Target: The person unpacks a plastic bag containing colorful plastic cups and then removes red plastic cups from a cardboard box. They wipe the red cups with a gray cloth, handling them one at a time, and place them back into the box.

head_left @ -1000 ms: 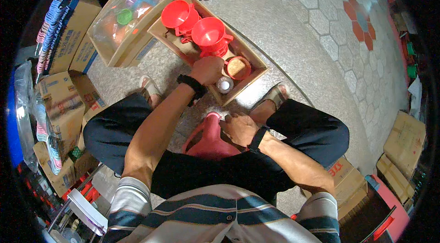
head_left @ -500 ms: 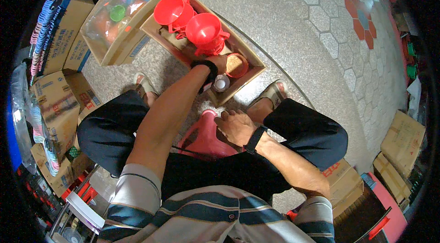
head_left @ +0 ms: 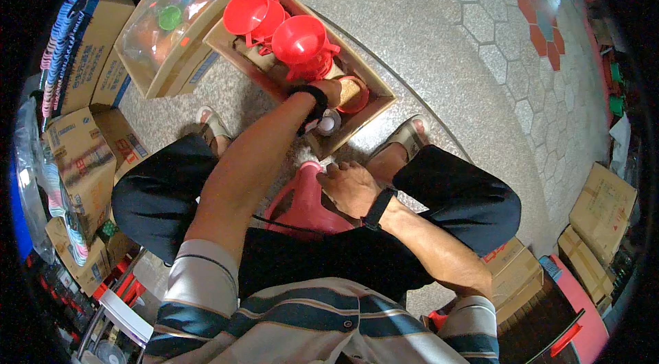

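Note:
My left hand (head_left: 332, 92) is down inside an open cardboard box (head_left: 382, 107), its fingers closed at the edge of a round gold mesh disc (head_left: 349, 94). The disc looks tilted within a red plastic ring (head_left: 364, 102). Beside my wrist stands a small white round-topped thing (head_left: 329, 122). Farther back in the box are two stacks of red funnels (head_left: 298, 40). My right hand (head_left: 351, 189) rests over a pink plastic funnel-shaped vessel (head_left: 308, 203) between my legs, fingers slightly apart and bent. Its narrow end points away from me.
Left of the box stands another carton (head_left: 184, 80) with colourful plastic items in a clear bag. More cardboard boxes (head_left: 84, 148) line the left side. At the lower right are further cartons (head_left: 511, 275) and a pink panel (head_left: 583, 326). My sandalled feet flank the box.
The gold mesh disc has tipped up from lying flat in the red ring, at my left hand. My right hand stays over the pink vessel. The view has shifted slightly.

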The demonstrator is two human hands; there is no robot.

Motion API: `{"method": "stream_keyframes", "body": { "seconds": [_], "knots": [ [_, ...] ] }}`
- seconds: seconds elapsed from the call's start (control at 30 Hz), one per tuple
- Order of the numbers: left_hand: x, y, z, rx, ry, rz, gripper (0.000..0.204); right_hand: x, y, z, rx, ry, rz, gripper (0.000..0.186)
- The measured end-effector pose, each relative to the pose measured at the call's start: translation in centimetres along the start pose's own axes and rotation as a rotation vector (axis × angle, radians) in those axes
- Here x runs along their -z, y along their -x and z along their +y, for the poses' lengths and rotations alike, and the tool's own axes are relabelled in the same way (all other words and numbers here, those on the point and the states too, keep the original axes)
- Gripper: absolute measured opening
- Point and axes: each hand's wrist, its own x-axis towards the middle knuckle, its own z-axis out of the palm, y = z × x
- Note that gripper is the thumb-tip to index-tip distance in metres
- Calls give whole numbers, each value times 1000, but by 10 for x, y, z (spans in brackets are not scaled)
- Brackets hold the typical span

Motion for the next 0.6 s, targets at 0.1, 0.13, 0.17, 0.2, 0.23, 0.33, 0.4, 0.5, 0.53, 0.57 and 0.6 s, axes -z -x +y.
{"method": "stream_keyframes", "body": {
  "seconds": [0.1,0.13,0.17,0.2,0.23,0.33,0.4,0.5,0.53,0.57,0.6],
  "knots": [
    [15,18,4,-25,130,20,31,2,-1,0,7,6,-2,30],
    [20,24,5,-8,271,31,33,3,-1,-1,5,15,-16,29],
    [25,31,7,3,377,-19,35,3,-1,-1,12,10,-14,29],
    [29,37,8,15,482,-67,39,3,-1,-1,15,17,-22,29],
    [32,41,11,15,590,-117,44,3,-1,-1,14,28,-26,29],
    [36,44,15,-42,467,-132,49,1,-1,0,-34,21,-39,28],
    [33,41,14,-98,388,-104,48,-1,-1,3,-37,27,-54,26],
    [32,35,10,-175,308,-145,41,-4,-2,5,-52,6,-45,24],
    [33,34,9,-179,291,-183,39,-5,-2,5,-58,-5,-36,23],
    [36,35,8,-298,121,-147,35,-5,-3,6,-54,-6,-17,23],
    [39,35,10,-396,-49,-121,32,-6,-3,5,-50,-8,2,23]
  ]
}}
